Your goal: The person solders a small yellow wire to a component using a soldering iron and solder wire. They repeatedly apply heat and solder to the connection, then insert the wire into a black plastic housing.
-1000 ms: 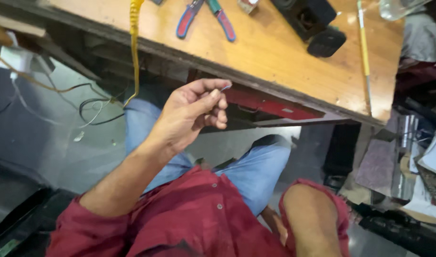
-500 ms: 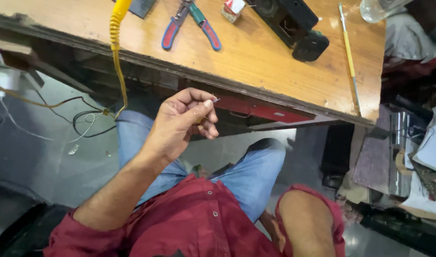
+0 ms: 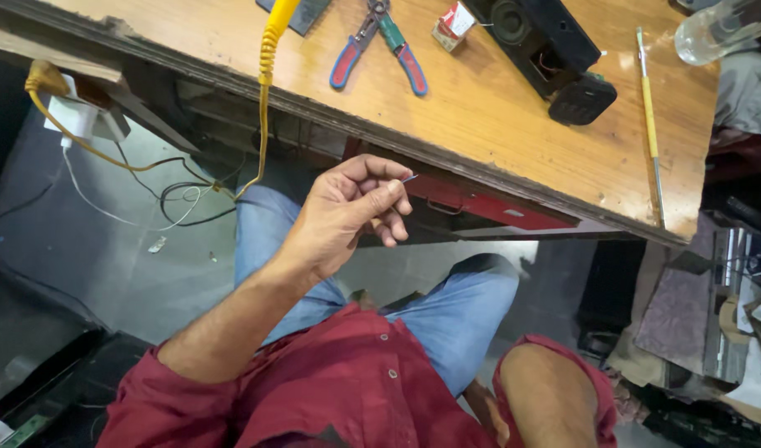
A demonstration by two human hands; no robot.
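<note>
Fingertips of my left hand [image 3: 347, 211] pinch a tiny wire [image 3: 409, 177], raised below the desk [image 3: 497, 116] edge for viewing. Right hand can't be seen; pliers [image 3: 379, 46] lie on the desk.

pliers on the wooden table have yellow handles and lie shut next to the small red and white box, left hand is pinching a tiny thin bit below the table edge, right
Not quite. In the head view the pliers have red and blue handles; the yellow thing nearby is a coiled cable. The rest stands: they lie on the wooden table beside the small red and white box, and the left hand pinches a tiny thin piece below the table edge.
</note>
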